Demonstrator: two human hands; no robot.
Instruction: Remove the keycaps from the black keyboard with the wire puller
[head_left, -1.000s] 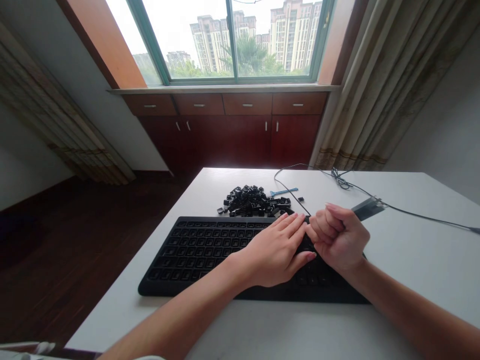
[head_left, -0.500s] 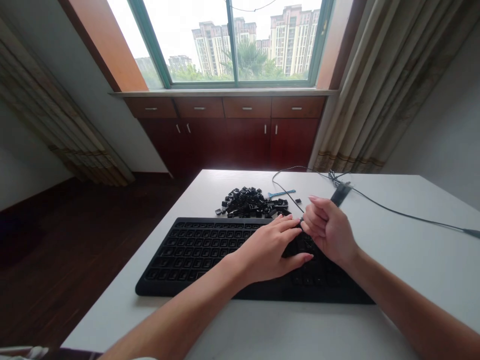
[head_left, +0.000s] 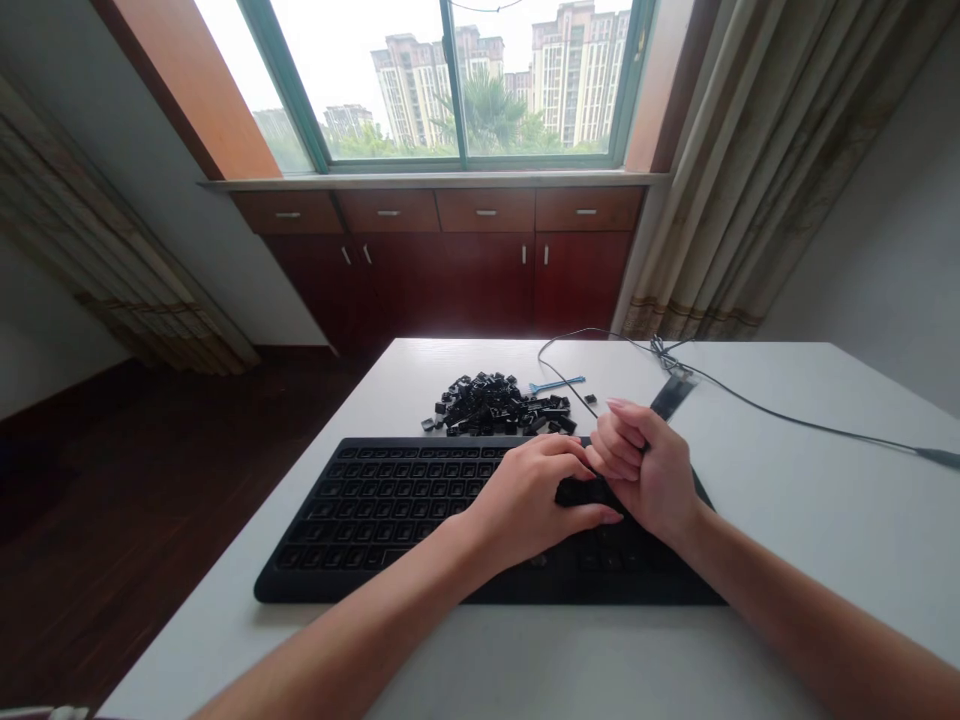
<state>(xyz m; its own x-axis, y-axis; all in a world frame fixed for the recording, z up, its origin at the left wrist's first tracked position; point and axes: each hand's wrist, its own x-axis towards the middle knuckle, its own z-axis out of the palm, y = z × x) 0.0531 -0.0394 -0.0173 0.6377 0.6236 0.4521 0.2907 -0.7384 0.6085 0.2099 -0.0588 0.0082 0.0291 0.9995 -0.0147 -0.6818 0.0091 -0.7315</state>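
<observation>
A wide black plastic keyboard (head_left: 405,508) lies lower centre — stiff, probably light, best gripped by its rim. Our left hand (head_left: 525,500) arches over it, thumb apart; our right hand (head_left: 651,468) is fisted round a flat dark tool (head_left: 673,396).

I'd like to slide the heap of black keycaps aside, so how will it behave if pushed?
The heap will probably spread rather than move as one, being many small loose pieces. Each cap looks stiff and light, and its boxy shape should keep it from rolling far. Pushed right, it may shove the blue tool, which lies close by.
</observation>
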